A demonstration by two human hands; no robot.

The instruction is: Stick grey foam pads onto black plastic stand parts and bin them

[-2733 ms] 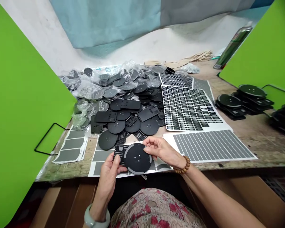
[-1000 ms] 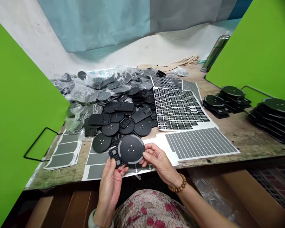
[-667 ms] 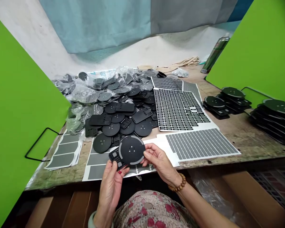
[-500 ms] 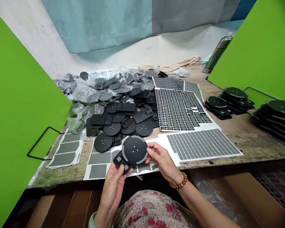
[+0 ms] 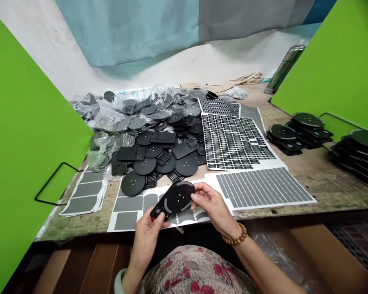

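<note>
Between my hands, above the table's front edge, is a black plastic stand [image 5: 180, 197] with a round disc base, grey strips along the disc's rim and small grey pads on its narrower plate. My left hand [image 5: 150, 228] pinches the plate end, thumb on top. At the disc's right rim, my right hand [image 5: 211, 204] grips with thumb and fingertips. Under the stand lies a sheet of grey stickers [image 5: 127, 220], partly hidden. Just beyond is a heap of similar black stands [image 5: 145, 166].
Black label sheets [image 5: 236, 143] and a grey strip sheet [image 5: 263, 188] lie right of the heap. Stacked stands [image 5: 355, 155] are at far right. Plastic-wrapped parts [image 5: 110, 116] pile up behind. Green panels [image 5: 27, 122] flank the table; a spray can [image 5: 285, 67] leans at the back.
The stand has tilted, its disc turning more edge-on and shifting slightly right. My right hand has moved a little right with it; both hands keep their hold.
</note>
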